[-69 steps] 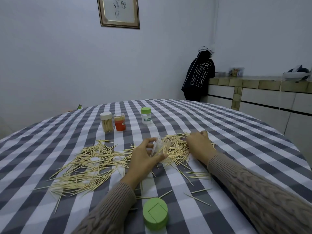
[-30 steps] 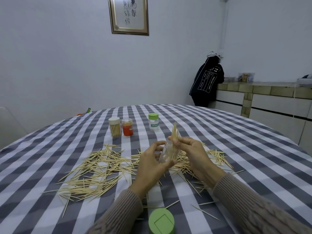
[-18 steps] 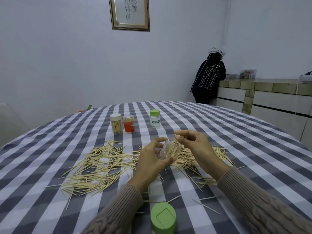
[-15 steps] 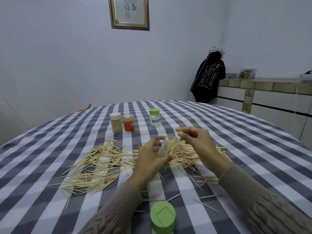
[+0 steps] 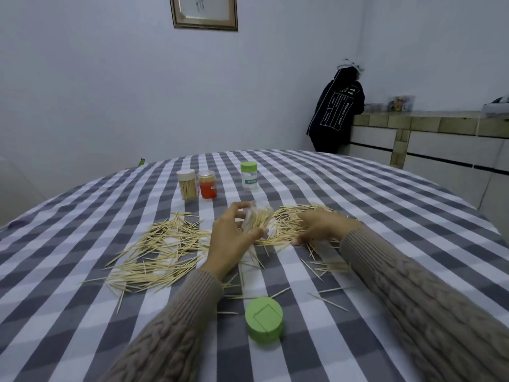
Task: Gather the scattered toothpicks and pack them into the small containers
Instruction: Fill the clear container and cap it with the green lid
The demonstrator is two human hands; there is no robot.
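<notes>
Pale wooden toothpicks (image 5: 162, 255) lie scattered over the checked tablecloth, with a second heap (image 5: 286, 221) further right. My left hand (image 5: 231, 238) holds a small clear container (image 5: 254, 220), tilted, with toothpicks sticking out of its mouth. My right hand (image 5: 319, 224) rests palm down on the right heap, fingers spread among the toothpicks. Whether it grips any is hidden. A green lid (image 5: 264, 322) sits near me on the cloth.
Three small containers stand at the back: a white-capped one (image 5: 187, 184) full of toothpicks, an orange one (image 5: 208, 184) and a green-capped one (image 5: 249, 175). The round table (image 5: 385, 205) drops off on the right. A person in a dark jacket (image 5: 337, 111) stands at a tiled counter.
My right hand has dropped from the container's mouth to the right heap on the table. My left hand still holds the clear container, now lower and holding more toothpicks.
</notes>
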